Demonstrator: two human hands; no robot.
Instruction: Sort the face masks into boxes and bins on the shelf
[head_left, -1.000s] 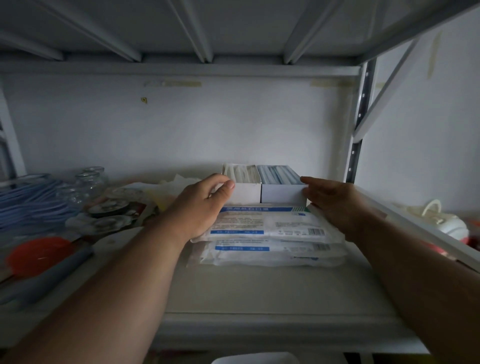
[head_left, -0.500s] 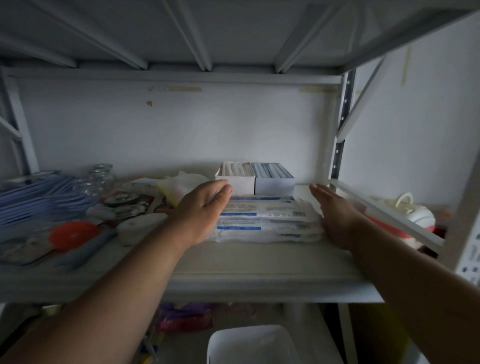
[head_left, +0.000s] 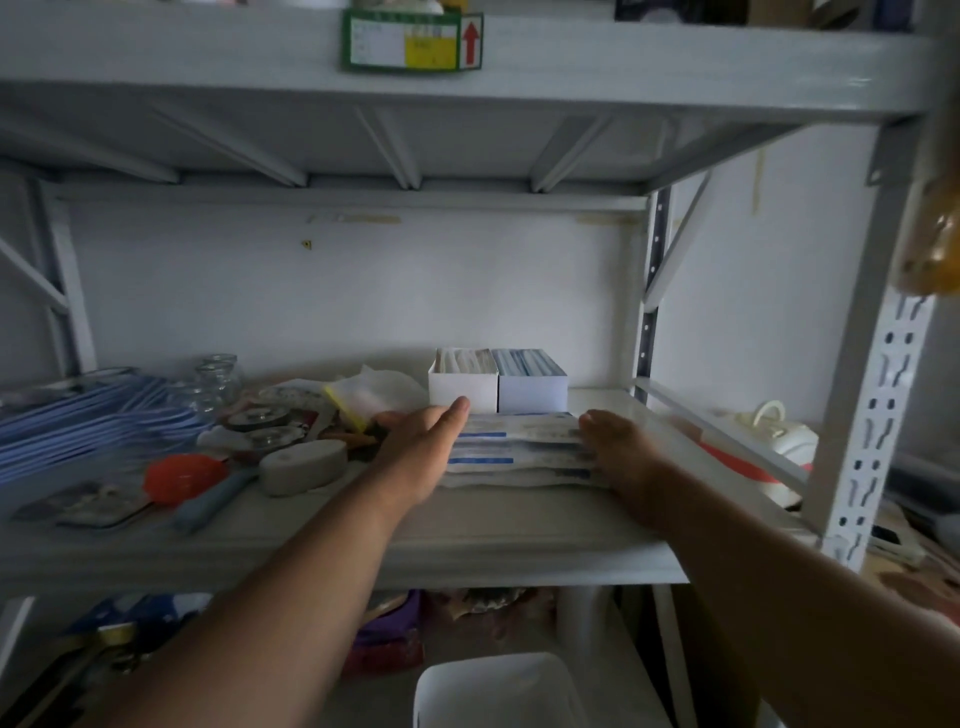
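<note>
Hands first: your left hand (head_left: 421, 447) lies flat, fingers straight, along the left end of the stack of packaged face masks (head_left: 519, 449), and your right hand (head_left: 618, 452) lies the same way, fingers extended, against the stack's right end, so neither one is curled round anything. That stack sits on the grey shelf (head_left: 467, 545), right of centre, with its blue-striped wrappers facing up. Just behind it, touching side by side near the back wall, stand two open white boxes: the left box (head_left: 462, 387) holds pale masks on edge, and the right box (head_left: 532, 385) holds blue ones. To your left on the same shelf lie a spread of loose blue masks (head_left: 83, 421), some glass jars (head_left: 215, 379), a roll of tape (head_left: 304, 465) and an orange object (head_left: 184, 475). Below the shelf, a white bin (head_left: 498, 691) shows at the bottom edge. A green and yellow label (head_left: 413, 39) is fixed to the shelf edge above.
</note>
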